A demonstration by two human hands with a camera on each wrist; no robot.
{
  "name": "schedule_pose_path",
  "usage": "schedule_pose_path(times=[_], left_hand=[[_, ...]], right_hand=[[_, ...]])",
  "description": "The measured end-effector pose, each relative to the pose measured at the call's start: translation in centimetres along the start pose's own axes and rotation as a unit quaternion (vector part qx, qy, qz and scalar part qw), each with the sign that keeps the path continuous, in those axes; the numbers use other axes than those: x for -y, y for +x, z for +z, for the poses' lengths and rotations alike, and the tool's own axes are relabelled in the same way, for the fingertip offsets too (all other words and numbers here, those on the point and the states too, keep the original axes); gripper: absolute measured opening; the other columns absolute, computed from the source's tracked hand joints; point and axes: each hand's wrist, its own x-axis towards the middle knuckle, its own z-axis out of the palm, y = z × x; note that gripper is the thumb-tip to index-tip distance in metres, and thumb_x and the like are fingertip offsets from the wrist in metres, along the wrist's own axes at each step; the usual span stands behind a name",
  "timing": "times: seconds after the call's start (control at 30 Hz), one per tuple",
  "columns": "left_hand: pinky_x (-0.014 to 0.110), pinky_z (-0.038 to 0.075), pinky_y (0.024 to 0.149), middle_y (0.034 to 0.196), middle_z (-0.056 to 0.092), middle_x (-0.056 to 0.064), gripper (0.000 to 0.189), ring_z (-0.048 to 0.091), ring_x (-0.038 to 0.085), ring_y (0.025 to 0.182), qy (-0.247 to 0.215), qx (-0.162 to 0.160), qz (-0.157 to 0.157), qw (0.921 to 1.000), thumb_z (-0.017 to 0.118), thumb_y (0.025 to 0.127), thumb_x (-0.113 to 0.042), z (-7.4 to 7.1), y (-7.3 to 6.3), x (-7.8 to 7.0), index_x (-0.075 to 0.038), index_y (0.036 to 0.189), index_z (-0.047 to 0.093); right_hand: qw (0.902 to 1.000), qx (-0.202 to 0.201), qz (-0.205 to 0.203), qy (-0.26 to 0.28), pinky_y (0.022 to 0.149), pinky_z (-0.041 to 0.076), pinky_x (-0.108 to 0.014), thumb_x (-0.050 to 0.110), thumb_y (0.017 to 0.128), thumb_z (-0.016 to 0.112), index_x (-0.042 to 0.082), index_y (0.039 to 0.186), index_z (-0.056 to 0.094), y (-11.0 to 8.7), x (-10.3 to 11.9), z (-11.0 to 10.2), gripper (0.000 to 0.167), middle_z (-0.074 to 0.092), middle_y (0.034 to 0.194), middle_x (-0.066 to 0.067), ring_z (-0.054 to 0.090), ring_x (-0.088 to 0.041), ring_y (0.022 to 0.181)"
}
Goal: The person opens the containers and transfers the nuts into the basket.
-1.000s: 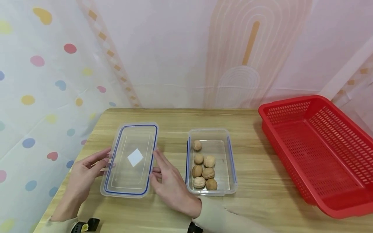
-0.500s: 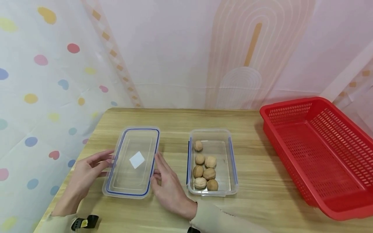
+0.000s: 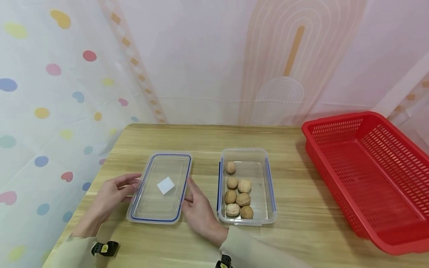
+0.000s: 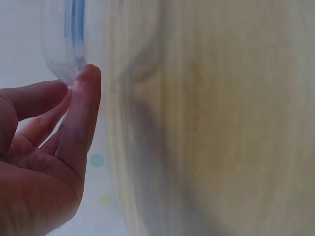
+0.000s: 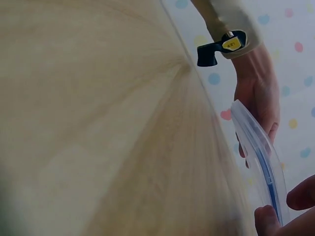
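Note:
A clear plastic lid (image 3: 152, 208) with a blue seal line and a white square label (image 3: 165, 185) is held between my two hands at the table's left. My left hand (image 3: 110, 195) pinches its left edge between thumb and fingers; the left wrist view shows the lid's edge (image 4: 76, 29) in that pinch. My right hand (image 3: 202, 216) grips the right edge. In the right wrist view the lid (image 5: 261, 157) stands off the wood surface. Right of it sits an open clear box (image 3: 260, 186) with blue-edged sides, several walnuts (image 3: 243, 199) inside, mostly along its left side.
A large red perforated basket (image 3: 356, 156) stands at the right of the wooden table (image 3: 207, 137). Patterned fabric (image 3: 201, 56) hangs behind the table and down its left side. Black bands with small devices (image 3: 105, 248) are on the wrists.
The lid, with both hands on it, has shifted slightly right towards the box, and its far edge appears nearer to me. The whole head view has drifted a little. Box, walnuts and basket stay put.

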Motion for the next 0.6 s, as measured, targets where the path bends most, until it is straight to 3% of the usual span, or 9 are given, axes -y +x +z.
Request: schedule_pose_path(times=[0.23, 0.47, 0.6], left_hand=[[0.031, 0.064, 0.076, 0.128, 0.061, 0.034, 0.048, 0.067, 0.005, 0.094, 0.009, 0.02, -0.006, 0.9997, 0.057, 0.102, 0.002, 0.4, 0.3, 0.2, 0.014, 0.147, 0.046], [0.032, 0.064, 0.077, 0.128, 0.062, 0.033, 0.048, 0.07, 0.01, 0.095, 0.015, 0.027, -0.021, 0.9993, 0.059, 0.103, 0.0, 0.7, 0.4, 0.2, 0.014, 0.146, 0.047], [0.032, 0.064, 0.077, 0.131, 0.061, 0.034, 0.046, 0.07, 0.009, 0.096, 0.018, 0.025, -0.03, 0.9991, 0.06, 0.103, -0.002, 0.9, 0.4, 0.2, 0.015, 0.145, 0.049]], right_hand=[[0.9996, -0.01, 0.019, -0.018, 0.094, 0.054, -0.02, -0.011, 0.095, 0.049, -0.008, 0.159, 0.028, 0.3, -0.3, -0.2, 0.068, 0.024, 0.167, -0.023, 0.066, -0.027, 0.119], [0.9996, -0.003, 0.028, -0.01, 0.096, 0.056, -0.029, -0.005, 0.099, 0.051, -0.008, 0.159, 0.026, -0.2, 0.1, -0.6, 0.066, 0.05, 0.149, -0.029, 0.067, -0.032, 0.117], [0.9986, 0.005, 0.033, -0.042, 0.101, 0.054, -0.029, -0.001, 0.098, 0.053, -0.005, 0.161, 0.025, -0.7, 0.4, -0.8, 0.069, 0.041, 0.158, -0.027, 0.064, -0.032, 0.124]])
